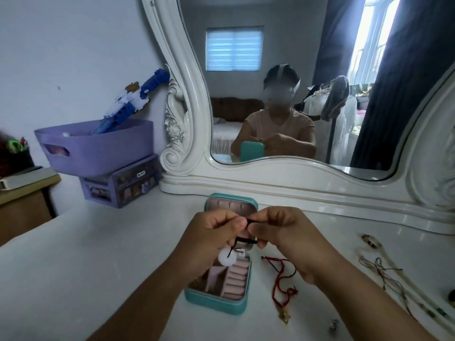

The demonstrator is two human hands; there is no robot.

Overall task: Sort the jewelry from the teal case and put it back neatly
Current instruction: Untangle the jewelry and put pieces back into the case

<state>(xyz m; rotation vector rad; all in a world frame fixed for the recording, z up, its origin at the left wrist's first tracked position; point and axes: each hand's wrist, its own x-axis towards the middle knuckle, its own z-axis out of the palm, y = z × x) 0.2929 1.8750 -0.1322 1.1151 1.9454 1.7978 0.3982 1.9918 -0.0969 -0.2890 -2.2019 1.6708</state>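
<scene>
The teal case lies open on the white dressing table, its pink lining and ring rolls showing, its lid raised toward the mirror. Above the case my left hand and my right hand both pinch a black cord. A round white pendant hangs from that cord over the case. To the right of the case lies a red cord necklace with a small gold charm.
Thin chains and a beaded strand are spread on the table at the right, and a small silver piece lies near the front. A purple tub sits on purple mini drawers at the left. The large white-framed mirror stands behind.
</scene>
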